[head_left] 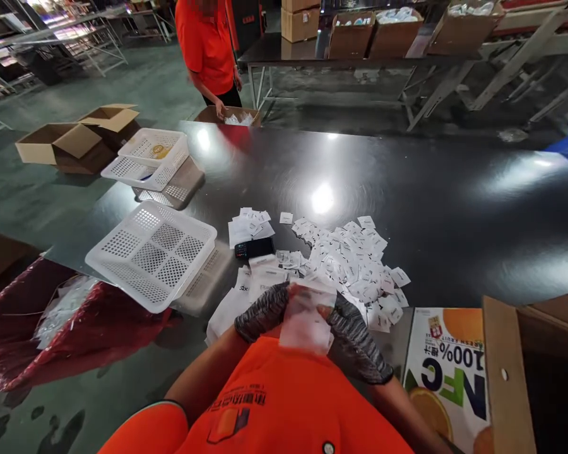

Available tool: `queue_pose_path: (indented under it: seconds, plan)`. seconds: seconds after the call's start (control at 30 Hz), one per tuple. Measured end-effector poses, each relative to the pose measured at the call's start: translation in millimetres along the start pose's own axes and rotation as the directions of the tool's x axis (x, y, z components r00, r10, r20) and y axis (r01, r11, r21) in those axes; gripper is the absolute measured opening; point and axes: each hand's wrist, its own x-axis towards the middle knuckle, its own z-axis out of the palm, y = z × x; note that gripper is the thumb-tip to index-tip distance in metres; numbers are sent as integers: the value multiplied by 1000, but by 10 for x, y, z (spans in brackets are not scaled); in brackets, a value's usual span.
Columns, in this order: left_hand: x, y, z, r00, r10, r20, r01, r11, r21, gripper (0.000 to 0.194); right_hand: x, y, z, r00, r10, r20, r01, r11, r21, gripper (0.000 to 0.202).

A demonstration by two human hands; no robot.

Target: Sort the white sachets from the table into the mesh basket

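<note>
A dark, glossy worktable [430, 208] filled the middle of the frame in a warehouse hall with a green floor, lamp glare shining off its top. At the lower centre, both of the person's hands wore dark knit gloves. The left hand [261, 310] and the right hand [355, 340] were closed together on a small clear plastic bag [307, 321], each gripping one side of it just above the orange shirt. Right behind the bag, a heap of small white packets [360, 268] lay scattered on the table, with a black handheld device [254, 248] near its left edge. A white perforated plastic basket [154, 252] sat upside down at centre left, and two more white baskets [149, 159] stood stacked further up the left side. At the lower right lay a printed orange-juice carton [447, 372] beside an open cardboard box [525, 372]. At the top centre, another person in an orange shirt [208, 44] reached into a cardboard box [230, 116] at the table's far edge.
</note>
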Motion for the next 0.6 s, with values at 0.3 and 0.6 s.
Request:
queue_pose_path:
  seconds: [0.3,0.6]
  plan:
    - [66,-217,-13,926,247,-284,-41,815,578,37,-45,-46,-71,822,-508,-258,164,645,-747,27]
    - [-15,-224,133,983,176,-51,-52,536,842,50,84,-265,127,761,-649,-26,285,370,-884,38]
